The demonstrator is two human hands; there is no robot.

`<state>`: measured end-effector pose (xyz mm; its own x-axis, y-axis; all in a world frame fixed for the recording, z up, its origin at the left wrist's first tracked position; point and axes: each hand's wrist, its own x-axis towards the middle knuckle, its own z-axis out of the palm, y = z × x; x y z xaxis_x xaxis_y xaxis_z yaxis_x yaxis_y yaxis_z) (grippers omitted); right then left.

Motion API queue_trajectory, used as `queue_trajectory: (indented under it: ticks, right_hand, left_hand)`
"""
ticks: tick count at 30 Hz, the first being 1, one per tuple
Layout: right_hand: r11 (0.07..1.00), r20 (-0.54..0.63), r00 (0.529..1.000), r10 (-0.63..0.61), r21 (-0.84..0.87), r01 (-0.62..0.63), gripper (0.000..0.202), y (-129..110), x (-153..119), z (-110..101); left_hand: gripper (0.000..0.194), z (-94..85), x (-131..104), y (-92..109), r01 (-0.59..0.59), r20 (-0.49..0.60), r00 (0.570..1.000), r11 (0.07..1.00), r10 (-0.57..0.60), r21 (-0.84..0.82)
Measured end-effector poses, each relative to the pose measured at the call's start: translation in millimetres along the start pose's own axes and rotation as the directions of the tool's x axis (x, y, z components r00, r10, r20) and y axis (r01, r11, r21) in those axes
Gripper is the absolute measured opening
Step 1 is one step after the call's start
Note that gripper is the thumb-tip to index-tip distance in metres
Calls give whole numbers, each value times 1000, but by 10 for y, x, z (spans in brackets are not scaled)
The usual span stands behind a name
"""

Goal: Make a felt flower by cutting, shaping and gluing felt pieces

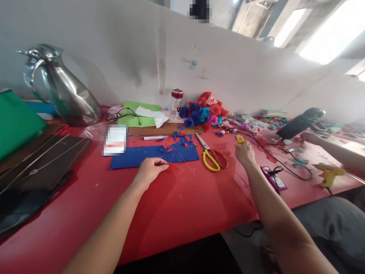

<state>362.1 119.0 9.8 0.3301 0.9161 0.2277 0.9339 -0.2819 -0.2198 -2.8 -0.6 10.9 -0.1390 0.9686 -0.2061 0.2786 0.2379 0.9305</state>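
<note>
Small red felt piece (172, 167), pinched at the fingertips of the left hand (150, 170), low on the red table (182, 205), just in front of the near edge of the blue felt sheet (154, 155). Thin wire (182, 160) slanting across that sheet toward the red piece; touching or not, cannot tell. Blue and red scraps (182, 140) scattered on the sheet's far right corner.

Right hand (244, 152) raised just above the table, fingers curled around a small yellow object (240, 139), too small to identify. Yellow-handled scissors (211, 156) lying flat between the two hands, blades pointing away, touched by neither hand.

Farther back against the white wall: heap of felt flowers (203, 110) in red, blue and pink, and beside it a clear jar with a red lid (176, 99). White pen (155, 137) just beyond the blue sheet. Green paper (137, 114) with glasses (124, 114) on it. Steel jug (61, 85) far left, upright.

At right: black cable (285, 167) trailing over the table, yellow glue gun (327, 174) near the edge, and another person's arm (330, 148) resting on the table, well apart from the right hand.
</note>
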Motion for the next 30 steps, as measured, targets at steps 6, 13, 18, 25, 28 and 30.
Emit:
queue_trajectory:
  ticks: [6, 13, 18, 25, 28, 30]
  right_hand:
    - [999, 117, 993, 20, -33, -16, 40, -61, -102, 38]
    - [968, -5, 997, -74, 239, 73, 46, -586, -396, -192]
    - [524, 266, 678, -685, 826, 206, 32, -1429, -894, -296]
    - [506, 325, 575, -751, 842, 184, 27, -1748, -1119, -128]
    - [480, 294, 611, -735, 862, 163, 27, -1713, -1151, -17]
    - [453, 283, 612, -738, 881, 139, 25, -1694, -1178, 23]
  left_hand:
    - [11, -25, -3, 4, -37, -34, 999, 998, 35, -50]
    - [13, -64, -13, 120, -28, -52, 998, 991, 21, -132]
    - [12, -85, -2, 345, -84, 68, 994, 992, 91, -90]
    - [22, -111, 127, 354, -133, 45, 989, 983, 140, -129]
    - [26, -86, 147, 293, -127, 61, 988, 978, 139, -162]
    - [26, -64, 144, 252, -118, 73, 989, 979, 132, -168]
